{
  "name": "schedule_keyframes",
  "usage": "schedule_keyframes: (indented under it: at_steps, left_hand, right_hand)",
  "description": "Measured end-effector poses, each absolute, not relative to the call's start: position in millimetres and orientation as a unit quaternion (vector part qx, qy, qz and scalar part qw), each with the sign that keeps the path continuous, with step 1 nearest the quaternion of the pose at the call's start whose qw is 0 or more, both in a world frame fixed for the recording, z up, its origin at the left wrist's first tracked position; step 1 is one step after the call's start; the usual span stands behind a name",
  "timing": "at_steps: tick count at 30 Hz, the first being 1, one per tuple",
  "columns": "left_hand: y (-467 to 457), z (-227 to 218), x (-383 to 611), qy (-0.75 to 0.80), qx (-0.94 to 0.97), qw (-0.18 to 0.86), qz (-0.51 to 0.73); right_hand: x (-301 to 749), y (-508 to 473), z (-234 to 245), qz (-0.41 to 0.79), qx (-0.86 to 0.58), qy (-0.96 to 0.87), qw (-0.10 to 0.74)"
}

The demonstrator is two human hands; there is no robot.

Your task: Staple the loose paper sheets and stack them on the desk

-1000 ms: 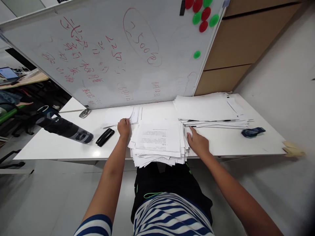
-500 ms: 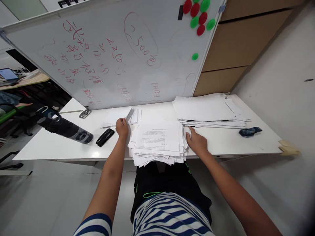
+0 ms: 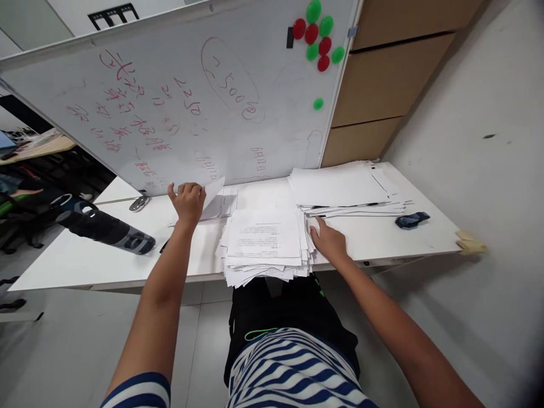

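Observation:
My left hand [image 3: 188,201] is raised over the left part of the table, fingers closed on a white sheet of paper [image 3: 213,192] that tilts up from it. Below that sheet lies a small pile of papers [image 3: 225,204]. A thick, uneven stack of printed papers [image 3: 263,238] sits in front of me and hangs over the near table edge. Beside its right side rests my right hand [image 3: 329,241], thumb and index finger apart, nothing visibly held. My left forearm covers most of a black stapler [image 3: 164,246].
On the white table [image 3: 365,241] are a larger paper stack [image 3: 340,187], a dark blue object [image 3: 412,220], a dark bottle [image 3: 106,229] and a computer mouse [image 3: 139,204]. A whiteboard [image 3: 272,73] and cardboard boxes [image 3: 374,85] stand behind.
My left hand has moved left and up, lifting the sheet off the small pile, and its forearm now covers most of the stapler. My right hand stays beside the thick stack. The view has shifted slightly.

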State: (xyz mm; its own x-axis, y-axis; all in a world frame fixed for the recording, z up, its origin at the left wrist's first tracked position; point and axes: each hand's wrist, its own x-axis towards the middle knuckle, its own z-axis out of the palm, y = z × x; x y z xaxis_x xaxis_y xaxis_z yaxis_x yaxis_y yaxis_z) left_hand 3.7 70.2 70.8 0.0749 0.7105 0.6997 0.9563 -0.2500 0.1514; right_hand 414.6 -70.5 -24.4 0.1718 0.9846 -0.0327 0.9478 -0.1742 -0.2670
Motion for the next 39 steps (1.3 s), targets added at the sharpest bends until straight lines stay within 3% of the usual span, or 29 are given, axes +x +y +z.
schedule_keyframes:
  at_steps: [4,8,13,16,19,21,26,39]
  left_hand:
    - [77,102,2,-0.613,-0.676,0.190,-0.363]
    - [80,136,-18,-0.674,-0.537,0.200,-0.466]
    - [63,155,-44,-0.597,-0.485,0.278,-0.575]
    - [53,126,-37,-0.552,-0.620,0.275,-0.486]
    - [51,71,-20,-0.537,-0.771,0.157,-0.304]
    - [53,33,-12,-0.582,-0.766,0.100,-0.254]
    - [67,-19,-11,-0.734,-0.631,0.015,-0.252]
    - [68,-36,-19,-0.693,-0.641,-0.066,-0.323]
  right_hand:
    - [415,-71,-25,0.093,-0.758,-0.638,0.096]
    - [415,-71,-25,0.092,-0.756,-0.641,0.098]
    - [415,-70,-27,0.086,-0.756,-0.641,0.103]
    - [416,-70,-29,0.082,-0.754,-0.643,0.107]
    - [416,-71,-29,0.077,-0.756,-0.641,0.109]
    - [415,-71,-29,0.076,-0.756,-0.640,0.110]
    - [414,-71,-25,0.089,-0.754,-0.642,0.106]
    - [415,-70,-27,0.082,-0.756,-0.642,0.099]
